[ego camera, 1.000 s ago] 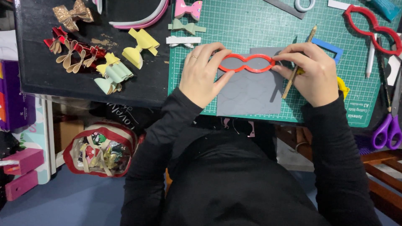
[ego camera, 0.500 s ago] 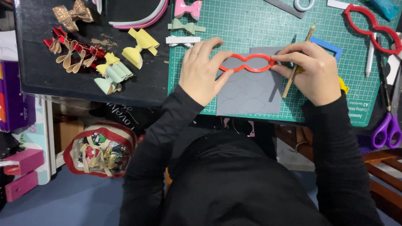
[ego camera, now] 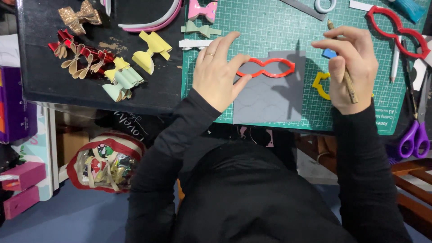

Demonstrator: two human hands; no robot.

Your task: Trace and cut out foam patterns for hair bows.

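Grey sheet [ego camera: 270, 101] lies at the green mat's [ego camera: 270, 27] near edge, partly overhanging it; bare mat beyond. Black tabletop [ego camera: 45, 81] left of the mat carries bows [ego camera: 150, 49]. Left hand [ego camera: 218, 72], fingers spread flat, presses a red template [ego camera: 266, 67] onto the sheet. Right hand [ego camera: 353, 67], raised clear, fingers curled around a pencil [ego camera: 344, 67]. Scissors [ego camera: 416, 130] far right.

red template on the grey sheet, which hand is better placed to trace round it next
Right, probably. The right hand holds the pencil, raised just beside the grey sheet. The left hand is pressing the red template flat, so it looks busy keeping it steady.
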